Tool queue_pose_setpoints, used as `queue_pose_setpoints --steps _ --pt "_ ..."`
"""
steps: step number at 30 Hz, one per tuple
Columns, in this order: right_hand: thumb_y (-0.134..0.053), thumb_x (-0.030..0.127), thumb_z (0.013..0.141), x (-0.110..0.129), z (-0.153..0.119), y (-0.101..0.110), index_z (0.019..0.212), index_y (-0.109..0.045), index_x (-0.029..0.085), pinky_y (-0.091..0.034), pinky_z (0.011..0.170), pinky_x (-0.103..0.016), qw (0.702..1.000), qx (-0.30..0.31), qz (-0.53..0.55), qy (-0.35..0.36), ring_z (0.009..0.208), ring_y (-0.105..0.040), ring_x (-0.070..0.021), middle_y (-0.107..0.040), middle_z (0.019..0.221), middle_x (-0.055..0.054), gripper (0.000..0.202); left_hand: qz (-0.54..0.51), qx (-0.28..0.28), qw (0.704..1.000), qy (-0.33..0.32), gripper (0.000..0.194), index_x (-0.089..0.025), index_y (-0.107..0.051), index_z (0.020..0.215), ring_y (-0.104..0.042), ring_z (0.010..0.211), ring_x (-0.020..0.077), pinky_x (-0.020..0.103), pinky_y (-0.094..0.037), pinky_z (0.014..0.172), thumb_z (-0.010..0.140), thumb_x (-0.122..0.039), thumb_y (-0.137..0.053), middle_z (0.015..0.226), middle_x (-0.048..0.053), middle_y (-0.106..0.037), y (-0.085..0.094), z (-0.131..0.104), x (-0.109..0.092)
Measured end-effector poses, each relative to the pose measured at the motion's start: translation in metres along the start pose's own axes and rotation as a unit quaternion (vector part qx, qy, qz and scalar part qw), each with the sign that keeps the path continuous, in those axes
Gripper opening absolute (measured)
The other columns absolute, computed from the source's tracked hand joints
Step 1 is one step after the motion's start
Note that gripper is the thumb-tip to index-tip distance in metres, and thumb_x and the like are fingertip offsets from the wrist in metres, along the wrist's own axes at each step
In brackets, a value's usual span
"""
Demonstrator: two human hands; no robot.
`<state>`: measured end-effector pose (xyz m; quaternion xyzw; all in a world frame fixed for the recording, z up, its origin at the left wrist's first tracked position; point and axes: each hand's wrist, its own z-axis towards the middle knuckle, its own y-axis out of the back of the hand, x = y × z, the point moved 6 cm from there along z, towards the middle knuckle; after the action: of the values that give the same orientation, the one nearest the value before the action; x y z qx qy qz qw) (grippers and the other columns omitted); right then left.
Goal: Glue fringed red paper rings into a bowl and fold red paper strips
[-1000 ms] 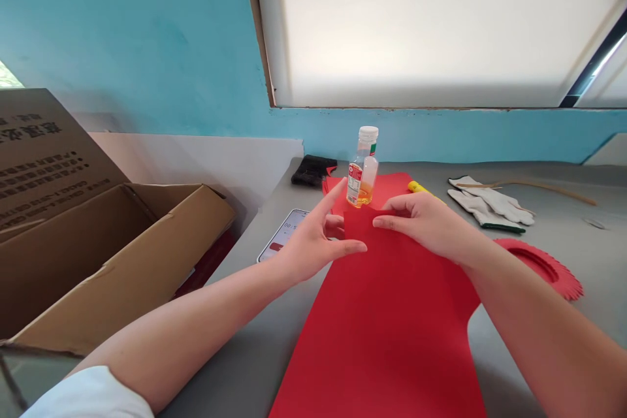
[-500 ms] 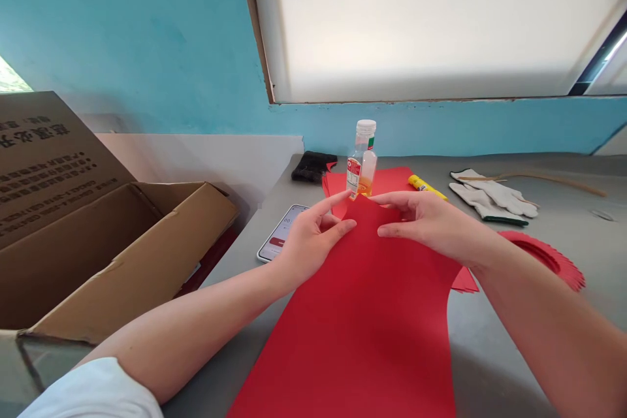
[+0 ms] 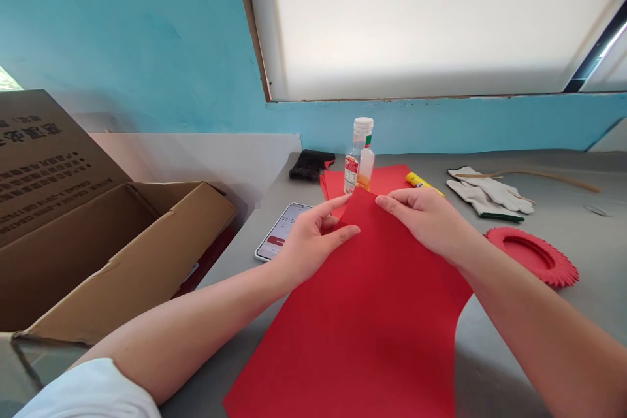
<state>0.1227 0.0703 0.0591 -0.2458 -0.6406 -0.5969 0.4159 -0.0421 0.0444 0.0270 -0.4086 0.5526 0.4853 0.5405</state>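
A large sheet of red paper (image 3: pixel 365 313) stretches from the bottom of the view up to my hands, its far end narrowed and raised. My left hand (image 3: pixel 316 238) is closed on the left edge near that end, thumb on top and forefinger along the edge. My right hand (image 3: pixel 424 219) pinches the top right edge between thumb and fingers. Just behind the raised end stands a clear bottle (image 3: pixel 360 157) with a white cap and some orange liquid. Further red paper (image 3: pixel 392 175) lies beneath and around the bottle.
A phone (image 3: pixel 280 235) lies left of my hands, with a black furry thing (image 3: pixel 309 164) behind it. To the right are a yellow glue stick (image 3: pixel 422 183), white gloves (image 3: pixel 490 192) and a pleated red ring (image 3: pixel 539 255). An open cardboard box (image 3: pixel 132 268) stands at the left.
My right thumb has come up onto the paper's top edge and closed against the fingers. The paper's right side has swung outward a little, and the view has shifted slightly.
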Motion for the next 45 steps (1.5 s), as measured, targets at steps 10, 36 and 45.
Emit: queue_pose_setpoints --steps 10,36,45 --pt "-0.053 0.053 0.075 -0.001 -0.004 -0.001 0.07 -0.061 0.021 -0.036 0.046 -0.026 0.996 0.062 0.062 -0.007 0.057 -0.052 -0.0143 -0.058 0.066 -0.001 0.033 -0.094 0.025 0.995 0.005 0.024 -0.023 -0.067 0.098 -0.065 0.076 0.0165 0.026 -0.053 0.065 0.077 -0.036 -0.064 0.088 0.002 -0.069 -0.003 0.001 -0.001" --pt "-0.051 0.05 0.077 0.008 -0.008 0.001 0.075 -0.064 0.022 -0.039 0.046 -0.026 0.996 0.069 0.045 0.024 0.058 -0.054 -0.0152 -0.06 0.067 -0.001 0.031 0.006 -0.014 0.998 -0.053 0.041 -0.027 -0.055 0.113 -0.063 0.076 0.0173 0.029 -0.052 0.064 0.074 -0.03 -0.066 0.088 0.002 -0.065 0.002 0.0 -0.009" --pt "-0.054 0.047 0.076 0.013 -0.01 0.002 0.077 -0.065 0.023 -0.042 0.052 -0.026 0.997 0.047 0.06 0.024 0.064 -0.056 -0.0153 -0.064 0.073 -0.001 0.026 0.002 -0.02 0.999 -0.041 0.035 -0.025 -0.059 0.107 -0.064 0.071 0.0185 0.031 -0.053 0.062 0.073 -0.031 -0.068 0.081 0.001 -0.066 0.002 -0.002 -0.007"
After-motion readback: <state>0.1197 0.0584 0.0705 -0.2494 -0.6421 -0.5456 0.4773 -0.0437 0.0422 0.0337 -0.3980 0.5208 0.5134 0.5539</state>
